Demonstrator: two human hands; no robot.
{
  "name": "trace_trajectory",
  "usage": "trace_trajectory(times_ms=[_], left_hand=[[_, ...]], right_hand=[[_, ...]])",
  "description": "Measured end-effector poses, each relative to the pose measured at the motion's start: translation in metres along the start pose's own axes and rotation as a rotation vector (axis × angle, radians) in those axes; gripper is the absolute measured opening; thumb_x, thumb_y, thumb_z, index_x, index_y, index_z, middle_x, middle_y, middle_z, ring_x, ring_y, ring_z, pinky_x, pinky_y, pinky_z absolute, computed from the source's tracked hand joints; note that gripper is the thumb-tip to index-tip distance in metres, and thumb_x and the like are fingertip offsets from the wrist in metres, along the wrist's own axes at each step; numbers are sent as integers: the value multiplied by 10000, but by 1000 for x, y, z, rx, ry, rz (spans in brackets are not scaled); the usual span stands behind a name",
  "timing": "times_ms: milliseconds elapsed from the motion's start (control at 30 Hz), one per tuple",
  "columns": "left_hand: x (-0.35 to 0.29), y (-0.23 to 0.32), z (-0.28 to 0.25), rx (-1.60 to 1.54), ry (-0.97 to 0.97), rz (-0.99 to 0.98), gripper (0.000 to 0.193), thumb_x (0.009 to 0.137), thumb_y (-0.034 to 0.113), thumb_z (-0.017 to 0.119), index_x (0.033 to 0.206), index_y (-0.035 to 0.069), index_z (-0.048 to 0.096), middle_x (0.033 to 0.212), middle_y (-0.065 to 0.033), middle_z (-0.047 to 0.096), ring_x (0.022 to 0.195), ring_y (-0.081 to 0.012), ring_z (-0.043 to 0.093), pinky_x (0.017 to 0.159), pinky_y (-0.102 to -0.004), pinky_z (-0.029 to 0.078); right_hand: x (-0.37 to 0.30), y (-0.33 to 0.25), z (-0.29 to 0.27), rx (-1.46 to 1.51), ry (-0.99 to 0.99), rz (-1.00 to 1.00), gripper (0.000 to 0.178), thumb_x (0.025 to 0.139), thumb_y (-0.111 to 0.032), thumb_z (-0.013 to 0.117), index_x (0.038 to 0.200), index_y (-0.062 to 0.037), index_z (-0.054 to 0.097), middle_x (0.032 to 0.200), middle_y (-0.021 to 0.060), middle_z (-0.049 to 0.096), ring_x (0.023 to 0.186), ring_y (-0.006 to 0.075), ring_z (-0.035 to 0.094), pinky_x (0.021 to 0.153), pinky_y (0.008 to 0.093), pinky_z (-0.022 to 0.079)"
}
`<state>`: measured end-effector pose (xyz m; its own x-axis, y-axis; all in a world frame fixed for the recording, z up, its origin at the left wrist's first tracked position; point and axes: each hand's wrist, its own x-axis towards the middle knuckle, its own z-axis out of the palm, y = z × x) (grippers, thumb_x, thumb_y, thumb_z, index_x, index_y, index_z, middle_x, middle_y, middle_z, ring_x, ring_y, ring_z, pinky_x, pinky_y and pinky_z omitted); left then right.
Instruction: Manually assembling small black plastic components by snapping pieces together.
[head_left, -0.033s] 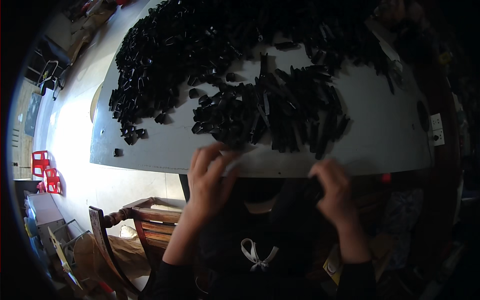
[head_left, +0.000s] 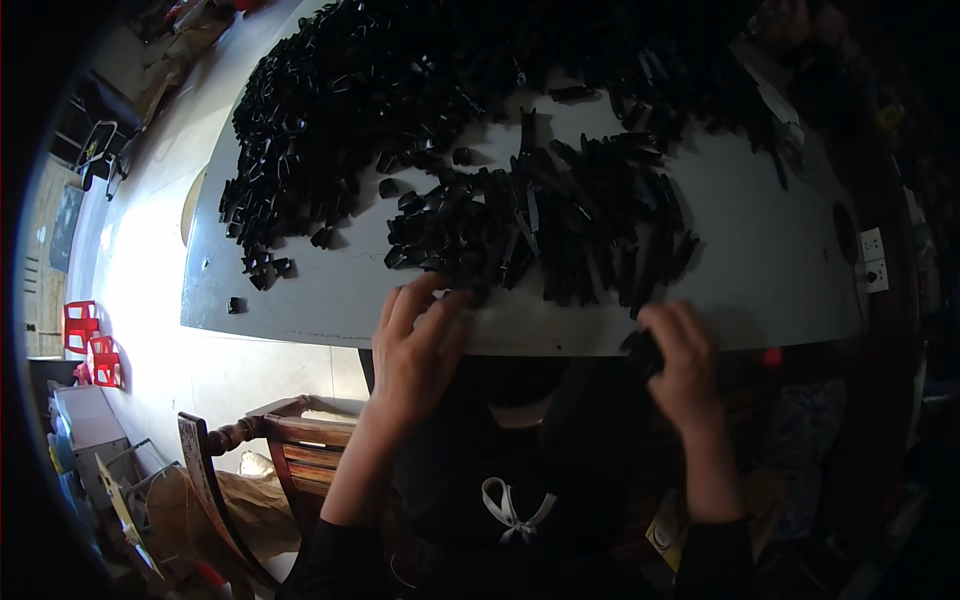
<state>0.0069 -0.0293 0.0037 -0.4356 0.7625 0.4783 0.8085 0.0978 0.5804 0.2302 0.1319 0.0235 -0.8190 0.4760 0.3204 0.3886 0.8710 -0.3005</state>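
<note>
My left hand (head_left: 412,345) is over the table's front edge, fingers bent and apart. Its fingertips reach the near side of a heap of short, cap-like black plastic pieces (head_left: 440,220). Whether they touch a piece is hard to see. My right hand (head_left: 685,360) is curled at the front edge farther right, closed around a dark black piece (head_left: 645,352); its exact shape is lost in shadow. Just beyond that hand lie long, narrow black plastic strips (head_left: 580,220), piled beside the cap-like pieces.
A large mound of black pieces (head_left: 310,130) covers the far and left part of the white table (head_left: 330,300). One loose piece (head_left: 236,305) lies near the left corner. A wooden chair (head_left: 310,440) stands at left, with red stools (head_left: 82,328) beyond. A wall socket (head_left: 874,260) is at right.
My left hand has shifted slightly forward to the heap. My right hand has moved a little up and to the right, keeping the dark piece.
</note>
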Motion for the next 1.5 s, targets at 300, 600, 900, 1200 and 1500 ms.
trace_trajectory(times_ms=[300, 600, 900, 1200, 1500], left_hand=[[-11, -21, -4, -90, -86, -108, 175, 774, -31, 668, 926, 28, 605, 943, -100, 602, 759, -222, 619, 649, -311, 501], [-39, 27, -15, -1068, -215, -513, 296, 791, -70, 677, 1077, -37, 610, 1089, -108, 610, 964, -148, 646, 833, -255, 541], [-31, 38, -24, -963, -301, -463, 305, 758, -29, 725, 1045, -56, 624, 1067, -139, 615, 926, -157, 627, 763, -241, 512], [-30, 39, -24, -808, -308, -311, 295, 752, -18, 724, 1039, 9, 666, 1031, -109, 644, 885, -151, 663, 726, -252, 566], [-29, 42, -27, -743, -276, -320, 300, 746, -7, 736, 1038, 15, 668, 1025, -115, 650, 856, -166, 672, 716, -255, 567]], right_hand=[[14, 37, 5, -300, -33, -167, 215, 752, 72, 587, 944, -24, 610, 822, 55, 555, 708, 192, 590, 534, 293, 509], [4, -47, -11, 439, -158, -119, 209, 770, -46, 647, 953, 31, 582, 922, 170, 660, 782, 283, 677, 652, 350, 554], [6, -57, -12, 519, -123, -192, 322, 802, -133, 642, 1078, 27, 603, 841, 147, 649, 659, 245, 646, 548, 317, 521], [4, -63, -16, 389, -56, -263, 327, 714, -19, 678, 1039, 7, 649, 757, 57, 600, 561, 143, 556, 459, 239, 464], [-1, -62, -15, 389, -90, -231, 354, 748, -104, 645, 1074, 30, 612, 803, 130, 613, 582, 215, 589, 479, 303, 475]])
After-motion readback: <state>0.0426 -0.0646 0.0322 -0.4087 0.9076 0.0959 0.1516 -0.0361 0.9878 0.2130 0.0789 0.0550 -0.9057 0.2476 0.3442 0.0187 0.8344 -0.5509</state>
